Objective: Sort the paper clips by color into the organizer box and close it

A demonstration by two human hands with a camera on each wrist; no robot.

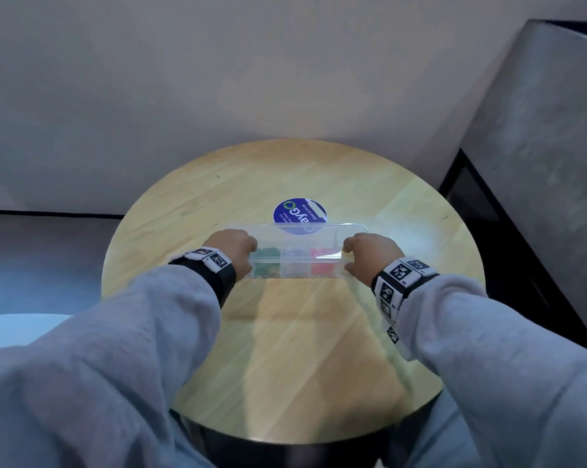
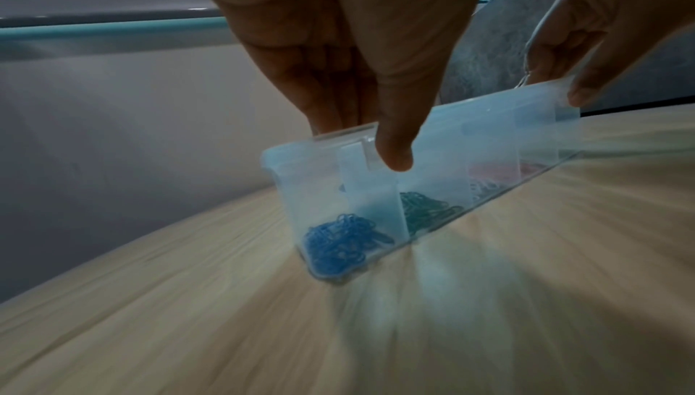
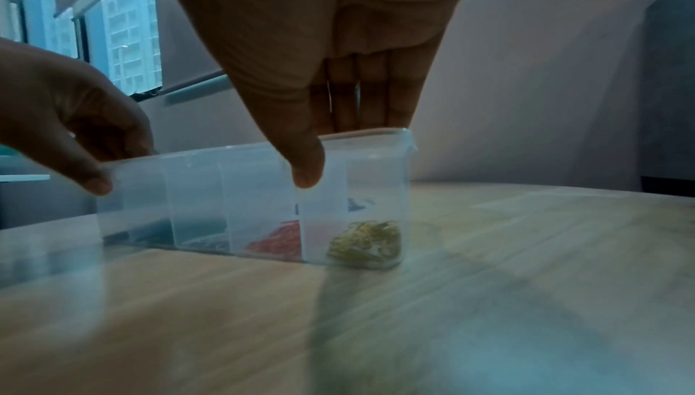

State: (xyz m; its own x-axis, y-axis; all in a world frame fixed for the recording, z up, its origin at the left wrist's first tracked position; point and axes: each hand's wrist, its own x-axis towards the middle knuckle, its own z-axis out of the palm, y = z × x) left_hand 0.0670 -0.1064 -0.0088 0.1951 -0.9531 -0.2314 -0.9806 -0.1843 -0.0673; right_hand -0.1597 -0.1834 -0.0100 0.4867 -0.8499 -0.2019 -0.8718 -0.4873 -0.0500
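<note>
A clear organizer box [image 1: 297, 265] sits mid-table on the round wooden table [image 1: 285, 349]. Its lid [image 1: 298, 236] is down over the compartments; I cannot tell whether it is latched. My left hand [image 1: 238, 248] grips the box's left end, thumb [image 2: 395, 158] on the front wall and fingers over the top. My right hand [image 1: 366, 251] grips the right end the same way, thumb [image 3: 308, 175] in front. Inside are sorted piles: blue clips [image 2: 338, 244], green clips [image 2: 425, 208], pale clips [image 1: 295, 263], red clips [image 3: 278, 241] and yellow clips [image 3: 366, 242].
A round blue sticker [image 1: 298, 209] lies on the table just behind the box. A dark cabinet [image 1: 487, 231] and a grey wall stand close to the table's right side. The near table edge is by my lap.
</note>
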